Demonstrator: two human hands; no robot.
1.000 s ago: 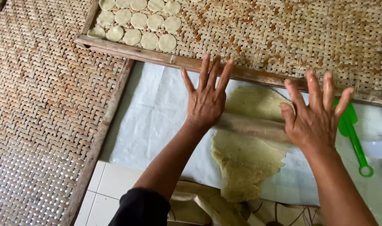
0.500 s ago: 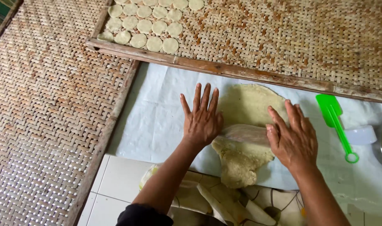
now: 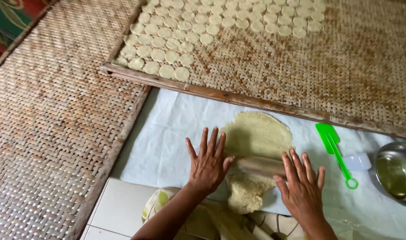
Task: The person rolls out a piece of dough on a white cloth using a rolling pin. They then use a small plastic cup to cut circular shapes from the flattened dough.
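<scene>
Down low, both hands work a wooden rolling pin [image 3: 260,165] laid crosswise over a sheet of pale yellow dough [image 3: 256,146]. Left hand [image 3: 208,163] lies flat, fingers spread and pointing away from the person, palm on the pin's left end and partly on the white cloth [image 3: 167,138]. Right hand [image 3: 302,186] likewise flat with fingers fanned, palm pressing the pin's right end — neither hand grips, both rest open on top.

Dough: thin, rounded sheet beyond the pin, smooth surface; nearer the person a thicker, rougher, crumbly lobe sticks out from under the pin. It all lies on the white cloth, which is spread over the floor.

Right of the dough, on the same cloth: a bright green plastic scraper [image 3: 334,146] with a long handle ending in a ring, and just beside it a small white plastic piece [image 3: 357,162]. Farther right, at the edge of view, a metal bowl [image 3: 396,175] holding a yellowish liquid.

Beyond the cloth — a wood-framed woven bamboo tray [image 3: 300,66], with rows of small round dough discs [image 3: 176,40] set close together across its far left part. A second woven mat [image 3: 56,120] lies to the left. White floor tile [image 3: 118,209] shows at the near edge.
</scene>
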